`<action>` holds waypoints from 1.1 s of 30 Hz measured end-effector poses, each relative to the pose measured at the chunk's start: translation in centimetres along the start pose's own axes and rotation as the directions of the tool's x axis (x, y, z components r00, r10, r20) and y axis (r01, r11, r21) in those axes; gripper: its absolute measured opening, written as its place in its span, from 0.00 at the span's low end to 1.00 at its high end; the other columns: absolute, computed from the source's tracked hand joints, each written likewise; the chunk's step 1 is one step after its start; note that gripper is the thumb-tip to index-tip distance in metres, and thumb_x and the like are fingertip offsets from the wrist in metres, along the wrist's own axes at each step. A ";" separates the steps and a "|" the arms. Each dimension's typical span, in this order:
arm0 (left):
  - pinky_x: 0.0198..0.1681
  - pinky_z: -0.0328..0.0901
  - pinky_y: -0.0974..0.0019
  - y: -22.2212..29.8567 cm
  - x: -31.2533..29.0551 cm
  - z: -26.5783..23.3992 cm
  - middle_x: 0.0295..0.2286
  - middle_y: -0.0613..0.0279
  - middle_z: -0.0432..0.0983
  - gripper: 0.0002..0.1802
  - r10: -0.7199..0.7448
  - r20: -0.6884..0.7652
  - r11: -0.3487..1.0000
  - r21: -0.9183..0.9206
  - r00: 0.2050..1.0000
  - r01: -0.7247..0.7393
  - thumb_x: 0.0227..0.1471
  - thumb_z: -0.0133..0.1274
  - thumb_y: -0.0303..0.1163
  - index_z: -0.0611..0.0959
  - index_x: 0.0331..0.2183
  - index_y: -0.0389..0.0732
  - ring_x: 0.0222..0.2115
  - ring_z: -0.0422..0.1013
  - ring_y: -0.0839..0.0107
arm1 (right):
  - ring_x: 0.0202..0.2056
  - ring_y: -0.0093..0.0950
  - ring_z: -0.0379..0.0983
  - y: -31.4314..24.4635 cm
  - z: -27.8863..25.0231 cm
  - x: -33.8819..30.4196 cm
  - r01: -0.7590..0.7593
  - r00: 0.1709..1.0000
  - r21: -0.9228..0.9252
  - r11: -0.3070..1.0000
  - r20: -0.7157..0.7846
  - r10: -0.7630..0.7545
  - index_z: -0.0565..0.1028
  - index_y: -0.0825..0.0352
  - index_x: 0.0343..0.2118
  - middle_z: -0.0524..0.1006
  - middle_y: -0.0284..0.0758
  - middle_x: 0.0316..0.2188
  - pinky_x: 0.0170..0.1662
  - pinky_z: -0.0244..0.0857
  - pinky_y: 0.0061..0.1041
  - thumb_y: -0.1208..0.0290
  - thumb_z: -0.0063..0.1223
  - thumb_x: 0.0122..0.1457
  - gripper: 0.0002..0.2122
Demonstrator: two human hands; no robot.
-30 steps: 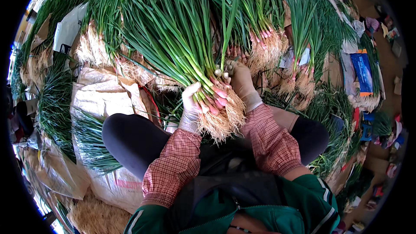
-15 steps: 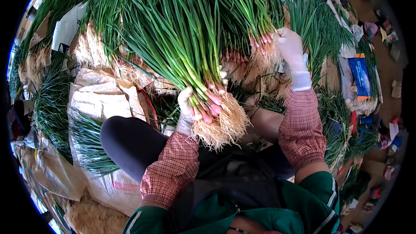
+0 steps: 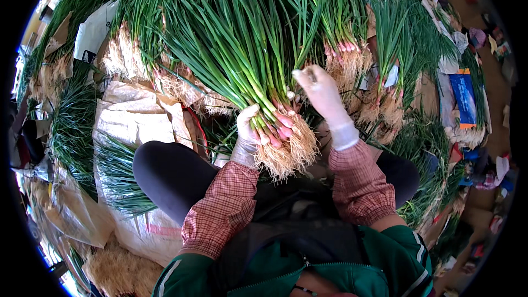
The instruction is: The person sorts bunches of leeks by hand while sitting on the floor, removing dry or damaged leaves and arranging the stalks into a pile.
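Note:
My gloved left hand (image 3: pixel 246 132) is wrapped round the lower stems of a thick bunch of spring onions (image 3: pixel 256 85). Its pinkish bulbs and pale, stringy roots hang over my lap, and the long green leaves fan out away from me. Just right of the bunch is my gloved right hand (image 3: pixel 320 91), its fingers closed in a pinch. A thin green stem appears to run into those fingertips; any bulb there is hidden. Beyond the right hand lies a pile of spring onions (image 3: pixel 345 49), roots toward me.
More rooted spring onions (image 3: pixel 385 91) lie to the right, near a blue packet (image 3: pixel 463 99). At left are a pale woven sack (image 3: pixel 132 113) and loose green leaves (image 3: pixel 118 179) beside my knee. A heap of cut roots (image 3: pixel 118 269) sits at lower left.
My right hand has come left and nearer, from the pile at the right to beside the held bunch. My left hand keeps its hold, with a slight shift right.

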State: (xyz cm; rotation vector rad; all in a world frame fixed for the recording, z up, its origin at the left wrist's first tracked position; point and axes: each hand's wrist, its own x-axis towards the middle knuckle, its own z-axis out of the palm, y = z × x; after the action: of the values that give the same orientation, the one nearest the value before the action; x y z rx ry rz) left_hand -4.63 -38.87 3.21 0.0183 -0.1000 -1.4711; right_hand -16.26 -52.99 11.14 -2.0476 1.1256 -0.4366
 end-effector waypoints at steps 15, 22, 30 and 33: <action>0.42 0.64 0.53 -1.6 -0.2 1.6 0.34 0.45 0.71 0.30 0.260 0.001 0.964 -0.068 0.966 -0.259 0.44 0.46 0.50 0.71 0.36 0.29 0.36 0.68 0.53 | 0.34 0.19 0.71 -0.8 5.0 -0.1 -0.224 0.974 0.903 0.367 0.202 0.099 0.72 0.66 0.46 0.75 0.32 0.33 0.37 0.67 0.15 0.59 0.41 0.63 0.17; 0.34 0.72 0.44 -0.2 -0.6 -0.8 0.37 0.16 0.66 0.31 -0.016 0.075 0.978 -0.207 0.997 0.031 0.51 0.44 0.43 0.65 0.46 0.25 0.34 0.71 0.31 | 0.29 0.44 0.74 6.2 5.6 -0.9 0.220 0.969 -0.403 0.888 0.198 -0.150 0.71 0.70 0.30 0.76 0.46 0.23 0.33 0.67 0.38 0.69 0.51 0.49 0.09; 0.53 0.58 0.47 -1.7 0.4 1.6 0.42 0.44 0.68 0.32 0.163 0.023 0.986 0.033 0.986 -0.164 0.44 0.49 0.46 0.70 0.44 0.29 0.46 0.65 0.48 | 0.30 0.36 0.75 10.0 6.5 -4.6 0.243 0.841 -0.333 0.911 0.540 -0.027 0.73 0.66 0.29 0.77 0.40 0.26 0.34 0.69 0.33 0.71 0.51 0.50 0.05; 0.55 0.55 0.47 -1.3 0.7 2.3 0.41 0.44 0.69 0.32 0.201 0.067 0.979 -0.004 0.977 -0.202 0.48 0.45 0.50 0.70 0.44 0.30 0.45 0.66 0.49 | 0.30 0.35 0.75 10.6 3.6 -4.0 0.258 0.893 -0.422 0.869 0.447 -0.048 0.73 0.66 0.29 0.76 0.41 0.27 0.34 0.69 0.32 0.71 0.49 0.52 0.05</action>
State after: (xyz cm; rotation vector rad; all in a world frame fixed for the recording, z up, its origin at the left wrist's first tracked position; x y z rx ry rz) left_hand -6.04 -39.60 5.42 -0.0378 -0.1547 -1.2688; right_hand -22.38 -51.63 1.03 -2.5084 0.8479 0.2426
